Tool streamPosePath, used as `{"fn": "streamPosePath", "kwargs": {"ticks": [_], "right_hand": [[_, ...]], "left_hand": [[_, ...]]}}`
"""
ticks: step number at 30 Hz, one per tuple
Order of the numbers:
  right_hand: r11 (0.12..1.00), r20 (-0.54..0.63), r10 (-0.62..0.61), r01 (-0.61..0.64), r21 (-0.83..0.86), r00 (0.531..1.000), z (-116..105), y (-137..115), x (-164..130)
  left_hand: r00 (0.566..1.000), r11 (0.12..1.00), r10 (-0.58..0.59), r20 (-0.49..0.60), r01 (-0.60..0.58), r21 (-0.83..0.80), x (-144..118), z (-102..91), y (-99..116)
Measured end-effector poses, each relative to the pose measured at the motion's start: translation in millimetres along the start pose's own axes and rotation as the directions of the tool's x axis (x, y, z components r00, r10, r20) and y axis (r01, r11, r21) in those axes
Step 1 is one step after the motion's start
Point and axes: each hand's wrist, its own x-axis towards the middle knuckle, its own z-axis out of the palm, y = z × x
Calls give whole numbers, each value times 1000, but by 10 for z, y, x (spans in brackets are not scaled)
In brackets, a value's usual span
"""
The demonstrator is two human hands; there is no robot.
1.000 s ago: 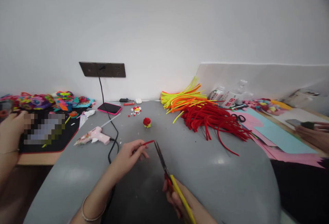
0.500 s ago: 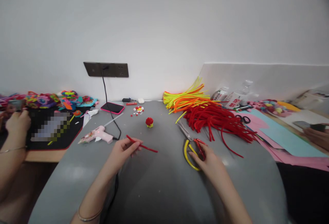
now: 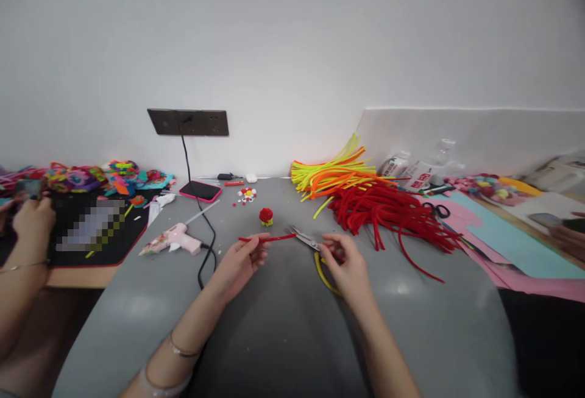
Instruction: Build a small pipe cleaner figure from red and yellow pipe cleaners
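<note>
Red stem is pinched by L hand (nearer), just in front of red-green ornament; long axis is laid L–R, R end pointed at blades of scissors, held by R hand, front-R of ornament.

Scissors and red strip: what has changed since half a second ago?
The right hand has brought the scissors leftward; their blades are now at the right end of the red strip. The left hand, still holding the strip, has moved slightly right. The glue gun and phone stayed put.
</note>
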Motion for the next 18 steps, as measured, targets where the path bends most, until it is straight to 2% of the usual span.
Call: {"fn": "streamPosePath", "kwargs": {"ticks": [2,4,7,10,14,18], "right_hand": [[951,252,37,-112,290,967,175,-159,23],[855,385,33,-226,467,922,380,-286,72],[754,305,61,-245,610,950,654,-363,240],[687,225,125,-248,683,966,822,-336,493],[687,256,104,-255,681,961,916,-271,755],[688,294,83,-269,674,952,961,-208,777]], "left_hand": [[999,1000,-18,43,18,3,117,42,-11],[994,1000,-21,107,19,21,232,97,-23],[989,998,53,138,-56,16,411,156,-11],[989,989,137,53,-134,-63,590,153,58],[973,964,230,3,-227,-136,759,85,154],[945,940,327,9,-325,-104,817,14,165]]}}
